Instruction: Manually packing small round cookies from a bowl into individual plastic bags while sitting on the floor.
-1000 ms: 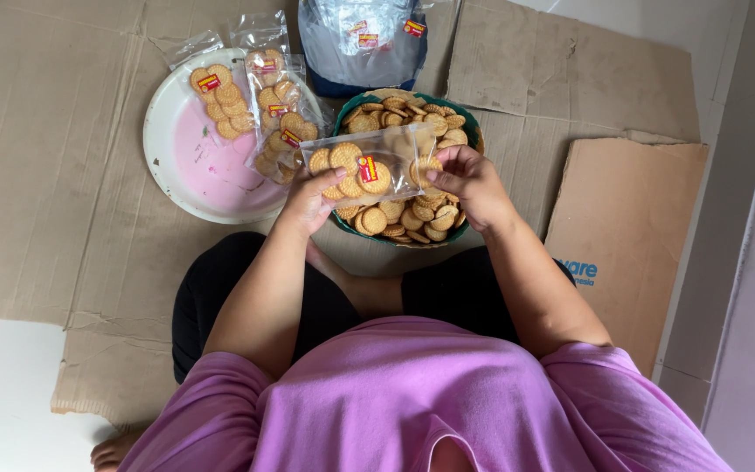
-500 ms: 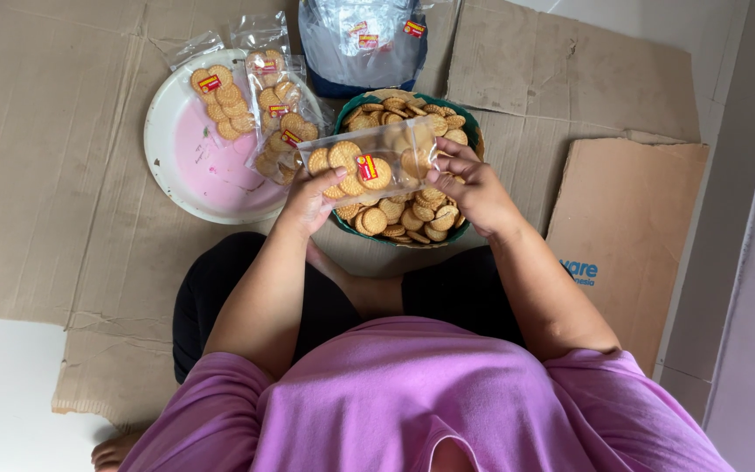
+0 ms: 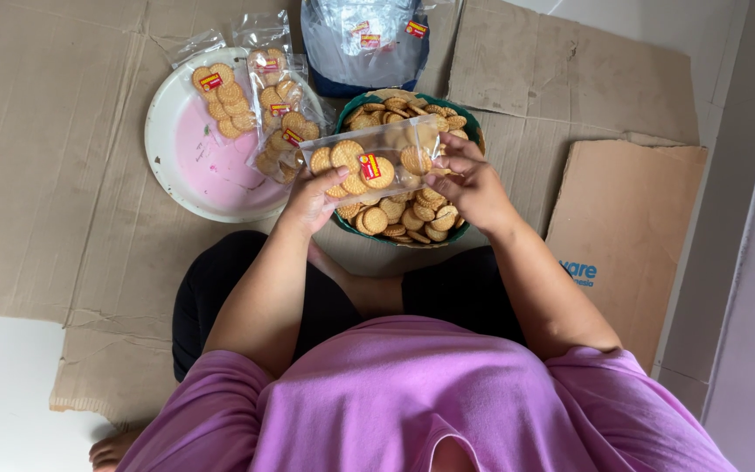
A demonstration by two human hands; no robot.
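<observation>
Fingers of your left hand (image 3: 312, 199) pinch the near-left edge of a clear bag (image 3: 370, 157), thumb on top, and they are closed on the film. Your right hand (image 3: 469, 185) has its fingers curled at the bag's open right end; whether they grip the film or a biscuit inside it, you cannot tell from above. The bag hangs between your hands, just over the bowl (image 3: 467, 122).

From the head view, the only one you have: I judge the packing partly done. Left of your left fingers, three filled bags (image 3: 280, 122) lie on a plate (image 3: 187, 162), overlapping. The bag in your hands holds only a few biscuits, bunched toward the left end. Under your fingers the bowl is heaped with loose biscuits (image 3: 399, 214), so plenty seems left. Beyond your fingers lies a bundle of bags (image 3: 367, 39).

Biscuits are round, flat, golden-brown, with ridged rims. Bags are thin, glossy, crinkled film, each with a small red-and-yellow label. The plate is white-rimmed, smooth, pink at the centre. The bowl is dark green and round. Cardboard (image 3: 63, 175), creased and matte, lies under everything.
</observation>
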